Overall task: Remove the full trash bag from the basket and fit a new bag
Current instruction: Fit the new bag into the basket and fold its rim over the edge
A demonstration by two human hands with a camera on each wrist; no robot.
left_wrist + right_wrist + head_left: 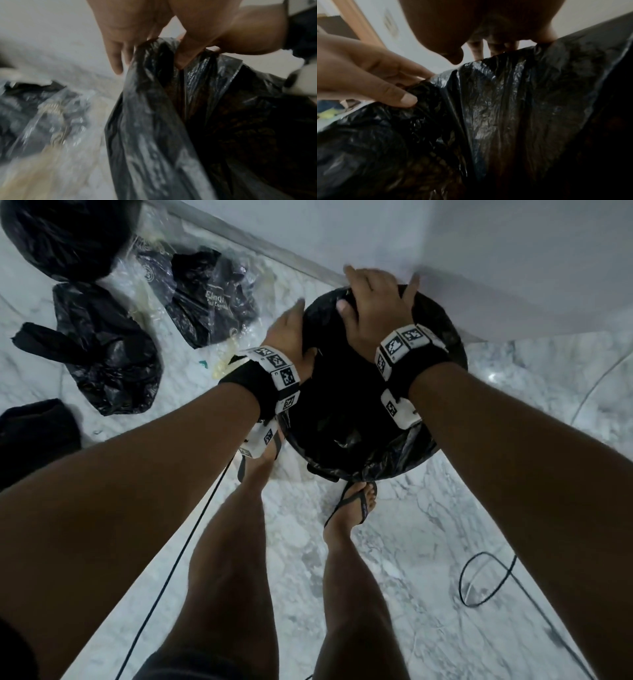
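Note:
A thin black trash bag [342,412] lines the round basket [459,361], which stands on the floor by a wall. The basket's brown weave shows through the plastic in the wrist views. My left hand [291,333] is at the left rim and pinches a bunched bit of the bag's edge [423,88] between thumb and fingers. My right hand [373,302] reaches over the far rim, with its fingers behind the bag's edge [496,58] and its thumb on the inner side. The inside of the bag looks dark, and I see nothing in it.
Two full black bags [65,234] [106,350] and clear plastic bags [205,292] lie on the marble floor to the left, with a dark cloth [34,433] nearer me. Black cables [486,577] run across the floor. My sandalled feet [356,505] stand just before the basket.

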